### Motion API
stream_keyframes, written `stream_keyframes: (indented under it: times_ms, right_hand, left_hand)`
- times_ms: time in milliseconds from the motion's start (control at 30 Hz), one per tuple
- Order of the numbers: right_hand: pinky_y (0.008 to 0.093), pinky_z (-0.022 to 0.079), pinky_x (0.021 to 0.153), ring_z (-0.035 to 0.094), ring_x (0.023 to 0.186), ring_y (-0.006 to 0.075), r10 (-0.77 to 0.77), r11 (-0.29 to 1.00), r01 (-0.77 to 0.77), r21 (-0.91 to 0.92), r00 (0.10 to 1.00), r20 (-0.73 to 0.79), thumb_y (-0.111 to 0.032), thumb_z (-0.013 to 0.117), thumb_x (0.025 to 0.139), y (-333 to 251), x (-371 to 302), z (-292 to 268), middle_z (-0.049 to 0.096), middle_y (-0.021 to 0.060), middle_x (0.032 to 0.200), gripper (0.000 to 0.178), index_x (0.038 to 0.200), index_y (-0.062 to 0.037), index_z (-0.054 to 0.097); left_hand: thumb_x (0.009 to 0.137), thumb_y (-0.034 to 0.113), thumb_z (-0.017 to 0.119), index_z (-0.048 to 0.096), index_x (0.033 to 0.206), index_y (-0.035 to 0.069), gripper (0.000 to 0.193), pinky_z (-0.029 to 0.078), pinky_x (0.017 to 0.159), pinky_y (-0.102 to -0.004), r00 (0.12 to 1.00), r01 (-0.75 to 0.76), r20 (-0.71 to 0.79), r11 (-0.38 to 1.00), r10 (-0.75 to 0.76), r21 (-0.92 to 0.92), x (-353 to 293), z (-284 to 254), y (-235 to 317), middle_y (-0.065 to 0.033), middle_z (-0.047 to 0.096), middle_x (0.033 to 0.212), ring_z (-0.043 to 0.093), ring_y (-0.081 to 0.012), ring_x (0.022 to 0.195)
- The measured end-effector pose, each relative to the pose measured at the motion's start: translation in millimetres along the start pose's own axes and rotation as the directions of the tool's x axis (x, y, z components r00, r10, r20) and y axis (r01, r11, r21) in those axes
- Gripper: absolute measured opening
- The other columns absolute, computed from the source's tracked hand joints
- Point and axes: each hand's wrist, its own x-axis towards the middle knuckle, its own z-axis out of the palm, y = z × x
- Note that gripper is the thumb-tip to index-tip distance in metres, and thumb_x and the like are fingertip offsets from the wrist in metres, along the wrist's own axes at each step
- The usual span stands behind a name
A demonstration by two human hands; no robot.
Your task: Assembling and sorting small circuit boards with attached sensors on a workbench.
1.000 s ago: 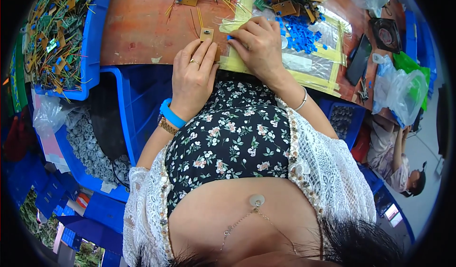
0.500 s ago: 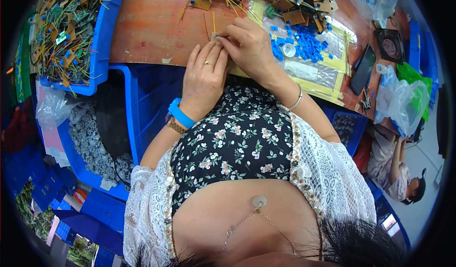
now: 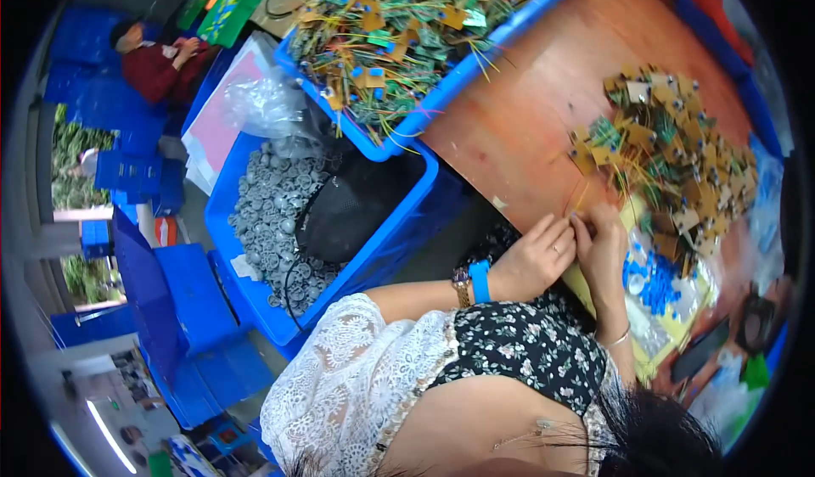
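At the table's edge my left hand [image 3: 536, 261], with a ring and a blue wristband, is closed, its fingertips against those of my right hand [image 3: 604, 244]. Between them is a small circuit board, mostly covered by the fingers; thin wires [image 3: 581, 195] stick out beyond the fingertips. My right hand is pinched too, and what lies in its fingertips is hidden. Just right of it lie small blue plastic pieces [image 3: 652, 283] with a white round cap [image 3: 636, 283]. Past the hands is a heap of tan circuit boards [image 3: 692, 180] with wires.
A blue bin [image 3: 501, 44] full of wired boards stands at the table's left. Below it, another blue bin [image 3: 382, 266] holds grey plastic parts [image 3: 276, 214] and a black item [image 3: 352, 210]. A dark phone [image 3: 700, 350] lies at right. Another person [image 3: 157, 70] sits far left.
The view has swung left, so hands and table appear farther right and more of the left bins shows. The hands stay together at the fingertips; the blue bit seen there earlier is now hidden.
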Motion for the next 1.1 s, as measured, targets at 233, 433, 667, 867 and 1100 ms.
stream_keyframes:
  times_ms: [233,433,667,867,1100]
  right_hand:
    - [0.0435,0.045,0.067,0.057,0.070,0.0357,0.015,0.999,-0.016,0.044,1.000,0.022,-0.003,0.071,0.080,-4.1,2.6,-4.7,0.059,0.0169,0.071,0.014,0.073,0.0025,0.060]
    - [0.0440,0.046,0.069,0.058,0.072,0.0359,0.038,0.996,-0.038,0.078,0.999,0.001,-0.004,0.072,0.080,3.0,-2.3,-1.5,0.060,0.0168,0.072,0.013,0.074,0.0025,0.062]
    - [0.0414,0.047,0.067,0.059,0.072,0.0333,-0.102,0.994,0.098,-0.057,0.992,-0.068,-0.004,0.073,0.081,-2.7,-16.0,-11.0,0.061,0.0155,0.076,0.008,0.083,0.0015,0.067]
    - [0.0426,0.050,0.078,0.057,0.059,0.0181,-0.366,0.557,0.269,0.786,0.929,-0.058,-0.023,0.069,0.093,-88.7,-7.5,-105.9,0.056,0.0039,0.060,0.040,0.061,-0.0026,0.056]
    - [0.0357,0.059,0.082,0.054,0.047,0.0164,-0.688,-0.439,0.242,0.865,0.529,-0.497,-0.011,0.050,0.099,-145.5,-12.3,-195.5,0.058,0.0061,0.053,0.048,0.053,-0.0060,0.062]
  left_hand:
    - [0.083,0.012,0.057,0.064,0.116,-0.008,0.040,0.041,0.109,-0.0488,0.997,0.072,-0.026,0.997,-0.071,0.039,-7.2,2.9,9.0,-0.0207,0.063,0.123,0.057,-0.0336,0.124]
    - [0.084,0.012,0.057,0.062,0.121,-0.008,0.042,0.044,0.108,-0.0454,0.998,0.068,-0.019,0.998,-0.068,0.007,-9.5,4.2,7.6,-0.0202,0.062,0.126,0.057,-0.0332,0.125]
    - [0.084,0.009,0.056,0.061,0.119,-0.008,0.040,0.046,0.107,-0.0437,0.999,0.035,-0.030,0.999,-0.035,0.008,-4.0,3.6,9.1,-0.0194,0.063,0.126,0.058,-0.0334,0.125]
    - [0.085,0.008,0.060,0.066,0.119,0.000,0.035,0.050,0.100,-0.0435,0.997,0.001,-0.080,0.999,-0.005,-0.048,-10.0,-2.5,-3.4,-0.0167,0.063,0.127,0.060,-0.0327,0.120]
    - [0.080,0.001,0.065,0.067,0.115,-0.003,0.035,0.057,0.090,-0.0389,0.983,-0.164,-0.105,0.982,0.154,-0.093,4.2,-2.7,-3.0,-0.0154,0.064,0.119,0.063,-0.0335,0.112]
